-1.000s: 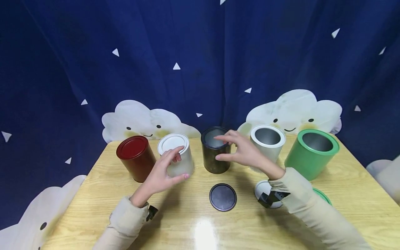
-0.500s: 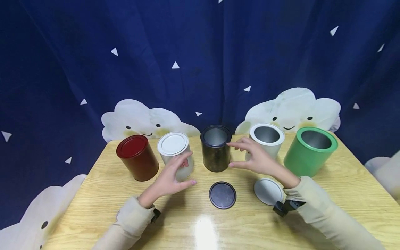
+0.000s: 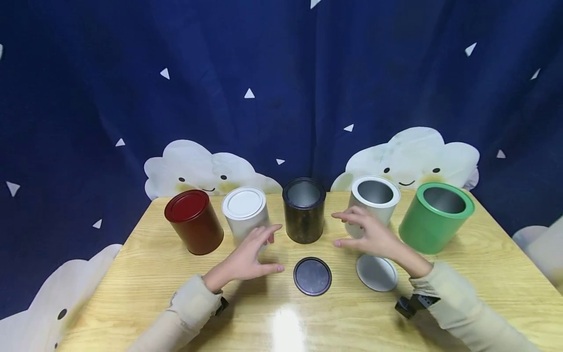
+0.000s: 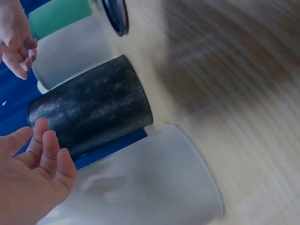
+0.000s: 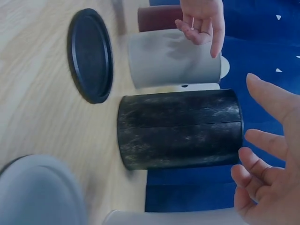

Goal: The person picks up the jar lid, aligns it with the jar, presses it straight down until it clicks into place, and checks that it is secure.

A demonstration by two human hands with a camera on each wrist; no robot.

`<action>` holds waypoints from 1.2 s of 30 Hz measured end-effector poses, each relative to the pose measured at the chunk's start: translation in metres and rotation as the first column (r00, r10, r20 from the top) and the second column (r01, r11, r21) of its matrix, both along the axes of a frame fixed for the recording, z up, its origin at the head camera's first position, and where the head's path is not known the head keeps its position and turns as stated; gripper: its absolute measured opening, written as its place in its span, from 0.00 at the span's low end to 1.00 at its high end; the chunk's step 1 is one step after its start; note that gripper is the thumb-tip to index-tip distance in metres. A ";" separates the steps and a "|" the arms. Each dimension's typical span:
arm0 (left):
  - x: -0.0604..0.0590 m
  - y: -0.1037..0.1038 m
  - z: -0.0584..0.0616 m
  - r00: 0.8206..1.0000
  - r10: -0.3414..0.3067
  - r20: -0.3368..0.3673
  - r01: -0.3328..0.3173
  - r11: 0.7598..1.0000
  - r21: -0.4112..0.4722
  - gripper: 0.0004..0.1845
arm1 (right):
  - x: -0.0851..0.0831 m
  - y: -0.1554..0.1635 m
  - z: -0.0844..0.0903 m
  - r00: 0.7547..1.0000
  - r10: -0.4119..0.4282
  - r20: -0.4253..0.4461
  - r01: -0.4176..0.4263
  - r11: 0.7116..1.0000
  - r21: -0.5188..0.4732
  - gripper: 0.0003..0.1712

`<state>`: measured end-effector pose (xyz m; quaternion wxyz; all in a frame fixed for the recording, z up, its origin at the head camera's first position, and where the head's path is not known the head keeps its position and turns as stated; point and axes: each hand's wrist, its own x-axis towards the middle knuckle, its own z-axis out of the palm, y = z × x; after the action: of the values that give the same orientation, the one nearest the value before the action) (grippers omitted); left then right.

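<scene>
left hand [image 3: 248, 254]: fingers loose and spread, holding nothing, just left of black can [image 3: 303, 211] | right hand [image 3: 369, 233]: spread, empty, just right of it

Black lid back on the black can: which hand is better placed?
Left, marginally. The left hand has fingertips right beside the black lid, open and empty. The right hand hovers open in front of the white open can, farther from it.
</scene>
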<state>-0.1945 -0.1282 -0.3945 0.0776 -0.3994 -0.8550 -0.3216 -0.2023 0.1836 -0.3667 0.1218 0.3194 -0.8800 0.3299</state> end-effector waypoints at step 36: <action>-0.004 0.020 -0.035 0.985 0.005 0.174 0.032 0.977 -0.209 0.49 | 0.015 0.004 -0.073 0.995 0.073 0.067 -0.081 0.989 0.122 0.42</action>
<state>-0.1981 -0.1084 -0.4295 -0.0423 -0.3817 -0.8850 -0.2633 -0.1878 0.1874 -0.4398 0.0611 0.3496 -0.8892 0.2888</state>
